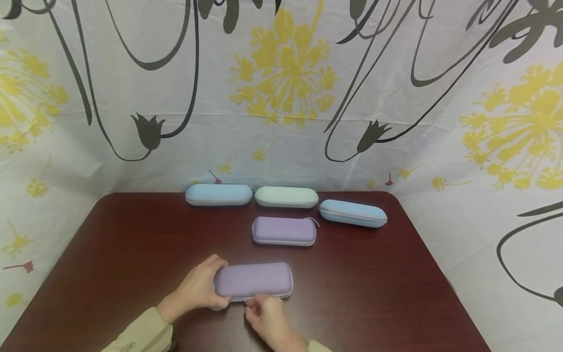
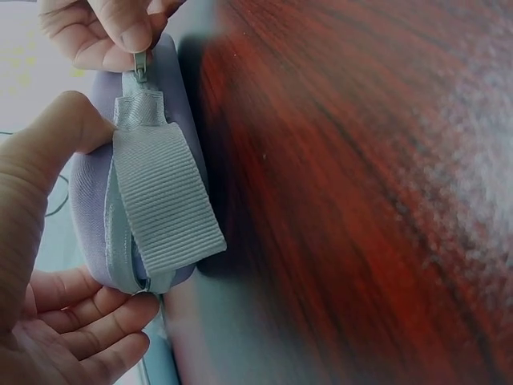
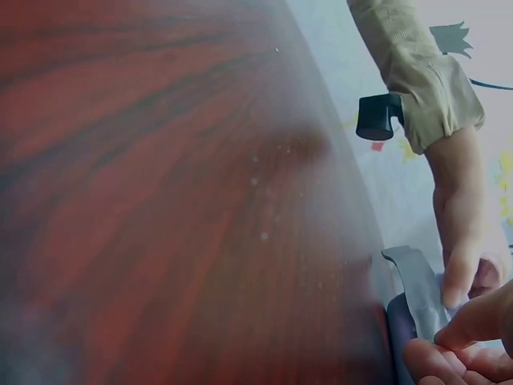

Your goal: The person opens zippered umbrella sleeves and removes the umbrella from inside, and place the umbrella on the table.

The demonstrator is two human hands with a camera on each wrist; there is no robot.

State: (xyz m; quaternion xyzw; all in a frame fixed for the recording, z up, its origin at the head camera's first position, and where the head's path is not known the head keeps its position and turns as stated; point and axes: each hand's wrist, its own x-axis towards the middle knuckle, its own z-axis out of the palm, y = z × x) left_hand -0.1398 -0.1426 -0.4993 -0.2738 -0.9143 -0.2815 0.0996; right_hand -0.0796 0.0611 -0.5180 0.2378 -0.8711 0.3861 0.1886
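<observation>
A purple zip case (image 1: 255,279) lies near the front of the dark table. My left hand (image 1: 199,286) holds its left end, thumb on the near side and fingers at the far side. In the left wrist view, a grey ribbed strap (image 2: 167,196) sticks out from that end, and the zip is parted beside it. My right hand (image 1: 271,318) is at the case's near edge, pinching the small metal zipper pull (image 2: 140,64) between thumb and fingers. The right wrist view shows the strap (image 3: 418,290) too, close to both hands. What the case contains is hidden.
A second purple case (image 1: 284,231) lies behind the first. Farther back, a blue case (image 1: 218,194), a mint green case (image 1: 287,196) and another blue case (image 1: 353,213) form a row. A patterned cloth (image 1: 281,98) hangs behind the table (image 1: 374,293).
</observation>
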